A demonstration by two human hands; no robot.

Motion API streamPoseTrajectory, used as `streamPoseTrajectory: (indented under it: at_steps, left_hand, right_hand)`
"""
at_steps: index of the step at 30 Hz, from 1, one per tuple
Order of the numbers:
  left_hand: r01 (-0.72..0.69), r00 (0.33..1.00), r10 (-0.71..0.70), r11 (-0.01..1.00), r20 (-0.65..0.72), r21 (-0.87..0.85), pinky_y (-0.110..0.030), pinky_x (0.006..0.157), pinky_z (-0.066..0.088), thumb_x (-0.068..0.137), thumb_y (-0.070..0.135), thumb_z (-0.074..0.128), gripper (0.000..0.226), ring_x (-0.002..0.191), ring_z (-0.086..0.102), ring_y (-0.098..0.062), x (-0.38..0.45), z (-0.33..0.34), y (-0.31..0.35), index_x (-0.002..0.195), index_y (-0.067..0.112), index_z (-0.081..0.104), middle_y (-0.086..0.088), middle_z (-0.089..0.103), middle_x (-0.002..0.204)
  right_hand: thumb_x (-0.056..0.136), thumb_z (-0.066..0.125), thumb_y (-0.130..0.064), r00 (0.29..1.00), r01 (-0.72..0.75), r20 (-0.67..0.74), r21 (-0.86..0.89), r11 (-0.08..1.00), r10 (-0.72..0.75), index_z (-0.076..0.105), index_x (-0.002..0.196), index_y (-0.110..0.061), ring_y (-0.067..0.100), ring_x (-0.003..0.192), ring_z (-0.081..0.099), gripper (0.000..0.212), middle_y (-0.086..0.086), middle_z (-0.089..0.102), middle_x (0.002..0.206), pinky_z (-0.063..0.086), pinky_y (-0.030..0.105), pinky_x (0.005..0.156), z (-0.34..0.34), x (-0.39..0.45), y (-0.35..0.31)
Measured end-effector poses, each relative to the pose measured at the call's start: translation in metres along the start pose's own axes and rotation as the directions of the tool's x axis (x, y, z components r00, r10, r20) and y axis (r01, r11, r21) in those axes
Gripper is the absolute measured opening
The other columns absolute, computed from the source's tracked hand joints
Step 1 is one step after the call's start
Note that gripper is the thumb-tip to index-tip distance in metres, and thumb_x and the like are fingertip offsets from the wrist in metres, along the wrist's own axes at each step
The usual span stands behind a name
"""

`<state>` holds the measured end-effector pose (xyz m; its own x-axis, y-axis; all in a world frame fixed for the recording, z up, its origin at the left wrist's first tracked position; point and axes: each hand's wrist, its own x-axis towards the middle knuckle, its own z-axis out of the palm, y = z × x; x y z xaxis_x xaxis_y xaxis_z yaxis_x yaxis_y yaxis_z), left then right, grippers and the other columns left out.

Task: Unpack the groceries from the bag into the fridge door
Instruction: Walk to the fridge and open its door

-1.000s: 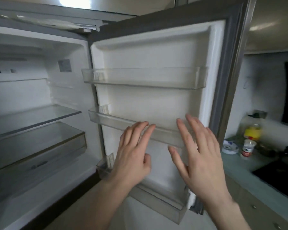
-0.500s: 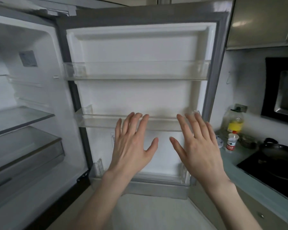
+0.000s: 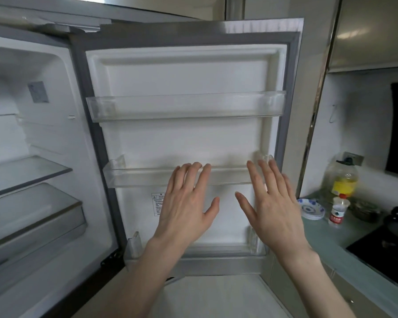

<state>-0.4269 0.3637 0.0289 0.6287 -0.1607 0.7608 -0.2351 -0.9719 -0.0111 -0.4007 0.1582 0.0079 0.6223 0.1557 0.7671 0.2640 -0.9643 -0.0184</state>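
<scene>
The fridge door (image 3: pixel 184 143) stood open with all three shelves bare, left hand (image 3: pixel 184 207) and right hand (image 3: pixel 271 207) spread and empty at six o'clock, no bag in view, unpacking judged unstarted.

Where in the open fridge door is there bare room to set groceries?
All three door bins look bare: top bin, middle bin behind the open hands, bottom bin. The counter corner is crowded with a bottle and plates.

Open white fridge door (image 3: pixel 186 143), grey-gasketed, three clear bins: top (image 3: pixel 186 106), middle (image 3: pixel 143 177), bottom (image 3: pixel 221 251).
</scene>
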Motion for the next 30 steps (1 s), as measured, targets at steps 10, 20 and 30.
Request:
streamPoseTrajectory:
  at_steps: [10, 20, 30]
  left_hand:
    - [-0.005, 1.000, 0.006, 0.996, 0.006, -0.088, -0.050, 0.124, 0.031, 0.098, 0.044, 0.049, 0.067, 0.149, 0.041, -0.028, -0.019, -0.004, 0.003, 0.157, 0.014, 0.040, -0.005, 0.047, 0.158]
    - [-0.059, 0.998, 0.059, 0.966, -0.011, -0.250, -0.052, 0.119, 0.035, 0.100, 0.040, 0.052, 0.053, 0.141, 0.049, -0.029, -0.072, -0.012, 0.026, 0.145, 0.013, 0.054, -0.006, 0.056, 0.148]
    - [-0.128, 0.958, 0.227, 0.886, 0.175, -0.445, -0.046, 0.104, 0.047, 0.098, 0.044, 0.049, 0.054, 0.115, 0.059, -0.030, -0.123, -0.012, 0.121, 0.145, 0.016, 0.053, -0.003, 0.063, 0.127]
  right_hand:
    - [0.105, 0.039, -0.058, 0.998, -0.060, 0.020, 0.124, 0.990, 0.058, 0.022, 0.165, -0.021, 0.026, 0.156, 0.031, 0.072, 0.005, 0.031, 0.169, 0.029, 0.046, 0.125, -0.015, -0.020, -0.008]
    - [0.105, 0.045, -0.056, 0.992, -0.118, 0.038, -0.064, 0.991, 0.121, 0.049, 0.152, -0.014, 0.026, 0.151, 0.041, 0.063, 0.007, 0.053, 0.155, 0.034, 0.049, 0.122, -0.081, -0.101, -0.013]
    - [0.103, 0.039, -0.060, 0.915, -0.319, 0.147, -0.309, 0.896, 0.376, 0.055, 0.147, -0.017, 0.028, 0.143, 0.050, 0.064, 0.006, 0.061, 0.146, 0.035, 0.046, 0.120, -0.143, -0.211, 0.031]
